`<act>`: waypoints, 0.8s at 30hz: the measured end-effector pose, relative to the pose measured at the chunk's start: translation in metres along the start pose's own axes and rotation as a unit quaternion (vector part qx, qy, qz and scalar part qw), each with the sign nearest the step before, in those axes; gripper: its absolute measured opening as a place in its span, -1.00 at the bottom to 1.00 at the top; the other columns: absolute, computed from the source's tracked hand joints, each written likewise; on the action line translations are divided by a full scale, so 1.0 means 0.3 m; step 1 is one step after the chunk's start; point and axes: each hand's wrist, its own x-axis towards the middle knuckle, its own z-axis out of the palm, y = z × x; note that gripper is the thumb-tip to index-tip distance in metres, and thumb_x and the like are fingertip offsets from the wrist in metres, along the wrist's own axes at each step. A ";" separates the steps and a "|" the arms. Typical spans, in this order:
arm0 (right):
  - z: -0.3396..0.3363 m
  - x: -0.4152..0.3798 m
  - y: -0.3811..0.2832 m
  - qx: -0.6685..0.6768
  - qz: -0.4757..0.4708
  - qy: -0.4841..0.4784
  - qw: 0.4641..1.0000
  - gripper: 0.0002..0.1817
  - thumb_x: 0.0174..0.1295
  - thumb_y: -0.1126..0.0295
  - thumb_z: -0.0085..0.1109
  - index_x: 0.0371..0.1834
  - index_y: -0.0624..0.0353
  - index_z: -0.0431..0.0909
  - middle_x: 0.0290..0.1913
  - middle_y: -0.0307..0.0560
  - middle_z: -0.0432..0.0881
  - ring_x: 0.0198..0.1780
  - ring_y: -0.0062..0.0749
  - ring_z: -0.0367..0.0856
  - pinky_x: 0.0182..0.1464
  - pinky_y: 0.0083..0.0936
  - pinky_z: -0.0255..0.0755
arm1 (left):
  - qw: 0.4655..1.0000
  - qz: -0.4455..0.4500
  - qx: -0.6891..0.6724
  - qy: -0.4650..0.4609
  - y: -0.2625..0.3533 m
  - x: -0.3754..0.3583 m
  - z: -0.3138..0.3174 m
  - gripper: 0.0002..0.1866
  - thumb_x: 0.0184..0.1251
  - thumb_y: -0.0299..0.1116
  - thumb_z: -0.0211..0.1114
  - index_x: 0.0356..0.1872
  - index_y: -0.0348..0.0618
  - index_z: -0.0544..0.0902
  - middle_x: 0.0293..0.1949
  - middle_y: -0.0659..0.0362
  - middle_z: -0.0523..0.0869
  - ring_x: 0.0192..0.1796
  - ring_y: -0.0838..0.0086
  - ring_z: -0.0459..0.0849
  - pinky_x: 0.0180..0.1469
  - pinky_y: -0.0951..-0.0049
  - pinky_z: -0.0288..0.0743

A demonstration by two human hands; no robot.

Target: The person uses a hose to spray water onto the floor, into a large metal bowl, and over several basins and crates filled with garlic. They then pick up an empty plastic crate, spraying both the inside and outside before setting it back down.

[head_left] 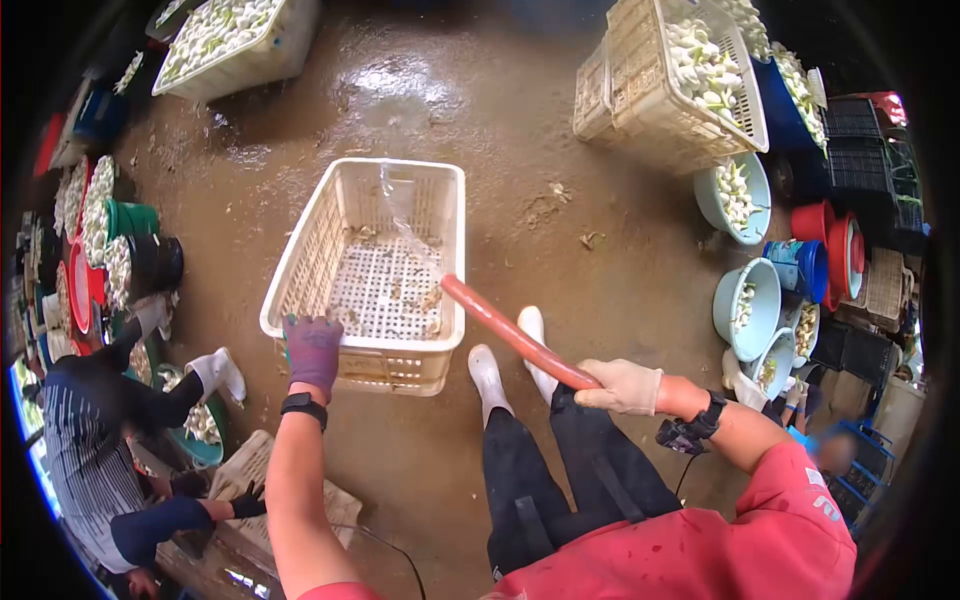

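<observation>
Two gloved hands at work over one crate (452,343), which sits on the wet brown floor (600,270), just ahead and to the left of the boots (487,376). Right hand (625,388), off-white glove: clenched around the hose (520,338), close to its rear visible end. Hose is red and slants forward and left; its open end is at the crate's right wall. Water (388,190) runs from that end in a clear arc over the crate. Left hand (312,352), purple glove: fingers over the near-left rim of the crate, touching it; cannot tell whether they clench it. Crate is off-white, upright, slatted; brown bits (410,295) lie on its perforated base.

Surroundings: full bin (285,45) of white produce, far left; stacked crates (640,75), far right; pale blue basins (757,310) holding produce, right side. One person (90,420) in a striped top, left edge; another (835,452), partly hidden, right edge.
</observation>
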 end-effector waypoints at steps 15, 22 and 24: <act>0.242 0.216 -0.006 -0.151 -0.014 -0.173 0.973 -0.52 0.22 0.01 -0.03 -0.03 0.23 0.40 -0.18 0.17 0.56 -0.07 -0.02 0.52 -0.01 -0.32 0.33 | 0.987 0.157 0.024 -0.031 -0.043 -0.243 0.221 -0.88 0.02 -0.40 0.15 -0.44 0.10 0.64 -0.40 0.22 0.59 -0.13 0.33 0.54 0.26 -0.10 0.03; 0.200 0.155 -0.078 -0.105 0.000 -0.202 0.974 -0.52 0.22 0.01 -0.03 -0.05 0.22 0.42 -0.19 0.17 0.55 -0.06 -0.02 0.50 0.00 -0.32 0.33 | 0.984 0.164 0.040 -0.058 -0.036 -0.229 0.206 -0.85 0.08 -0.38 0.14 -0.38 0.12 0.66 -0.36 0.25 0.61 -0.09 0.34 0.53 0.30 -0.09 -0.01; 0.232 0.169 -0.050 -0.116 -0.005 -0.220 0.969 -0.51 0.21 -0.01 -0.04 -0.07 0.23 0.42 -0.19 0.18 0.56 -0.06 -0.01 0.51 -0.01 -0.31 0.33 | 0.982 0.176 0.044 -0.049 -0.029 -0.204 0.168 -0.85 0.08 -0.38 0.14 -0.37 0.11 0.66 -0.35 0.24 0.61 -0.08 0.33 0.52 0.30 -0.08 -0.02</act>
